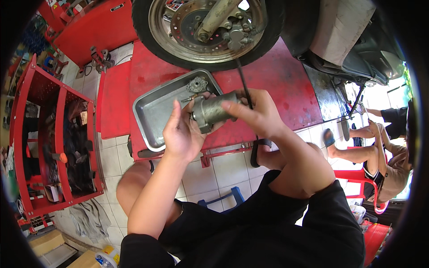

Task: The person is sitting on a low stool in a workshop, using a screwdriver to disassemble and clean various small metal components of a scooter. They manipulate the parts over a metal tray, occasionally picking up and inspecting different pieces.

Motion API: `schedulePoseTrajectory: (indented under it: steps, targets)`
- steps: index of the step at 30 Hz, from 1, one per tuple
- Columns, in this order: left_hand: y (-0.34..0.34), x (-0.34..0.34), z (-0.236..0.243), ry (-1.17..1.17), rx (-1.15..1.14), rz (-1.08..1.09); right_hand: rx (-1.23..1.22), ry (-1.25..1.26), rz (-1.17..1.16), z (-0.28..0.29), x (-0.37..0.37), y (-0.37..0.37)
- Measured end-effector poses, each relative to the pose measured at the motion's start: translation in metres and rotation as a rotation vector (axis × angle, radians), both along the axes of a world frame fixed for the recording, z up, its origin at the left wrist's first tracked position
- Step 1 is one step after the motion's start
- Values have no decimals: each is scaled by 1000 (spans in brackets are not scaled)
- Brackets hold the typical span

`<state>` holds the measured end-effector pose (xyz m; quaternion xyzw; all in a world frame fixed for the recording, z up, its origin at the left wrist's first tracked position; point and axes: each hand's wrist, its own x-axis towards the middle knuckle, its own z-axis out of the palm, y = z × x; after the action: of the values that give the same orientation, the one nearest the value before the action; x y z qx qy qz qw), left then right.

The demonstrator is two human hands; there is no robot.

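Observation:
My left hand point(181, 134) cradles a dull grey cylindrical metal housing point(210, 114) from the left and below, fingers curved round it. My right hand point(259, 111) grips its right end, with the thumb lying across the top. A shallow steel tray point(152, 116) lies behind and left of the housing. A flanged metal part point(196, 84) rests in the tray's far end, and a small brass-and-steel piece point(190, 98) shows just beyond my left fingertips; whether I touch it, I cannot tell. A black cable point(241, 73) hangs from near the wheel, passing behind or beside my right hand.
A scooter's front wheel point(156, 42) stands on the red platform point(286, 85), its dark body at upper right. A red tool cart point(62, 102) stands left. A blue plastic stool point(223, 198) is below. At right, two people point(389, 165) are seated or crouching.

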<state>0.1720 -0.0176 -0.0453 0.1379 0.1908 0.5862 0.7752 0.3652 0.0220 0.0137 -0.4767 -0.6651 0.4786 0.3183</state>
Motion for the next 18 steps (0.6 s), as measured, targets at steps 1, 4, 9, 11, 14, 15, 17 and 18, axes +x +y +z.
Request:
schedulePoseTrajectory:
  steps: [1,4,9,11,14,15,17,18]
  targets:
    - [1,0,7,-44,-23,-18,-131,114,-6,-4,6,5]
    - [9,-10,10,44,38,-9,-497,404,19,-14,20,19]
    - [16,-21,-4,178,41,34,-615,554,-31,-17,11,21]
    - [12,-15,2,263,47,69,-643,574,-30,-20,9,21]
    - [9,-15,1,349,57,88,-679,602,-28,-21,5,20]
    - [9,-17,-1,353,70,87,-694,611,-25,-21,5,19]
    - [9,-19,-1,356,85,89,-725,626,-41,-20,3,19]
    - [9,-19,0,357,87,93,-742,632,-60,-19,2,18]
